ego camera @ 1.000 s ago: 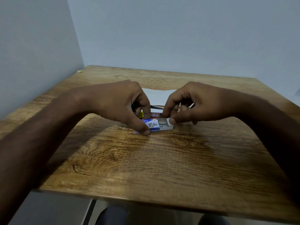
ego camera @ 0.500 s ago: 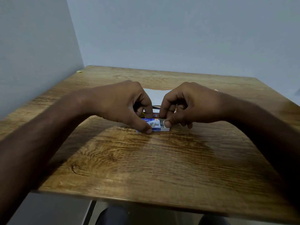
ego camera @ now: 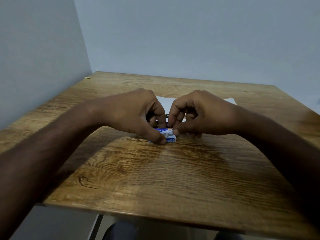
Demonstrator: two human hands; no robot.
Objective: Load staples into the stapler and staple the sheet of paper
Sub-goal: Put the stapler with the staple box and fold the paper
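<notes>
Both hands, left (ego camera: 131, 116) and right (ego camera: 199, 115), pinched the staple box (ego camera: 168, 135) on the bench (ego camera: 155, 179); staples not yet loaded, next: a strip into the stapler.

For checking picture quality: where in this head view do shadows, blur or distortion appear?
Head view: soft shadow under the left hand on the wooden table; forearm edges look blurred; staple box print partly readable; wide-angle stretching toward the edges.

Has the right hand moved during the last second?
Yes. The right hand has slid left along the table toward the left hand, pushing the tray into the staple box.
</notes>
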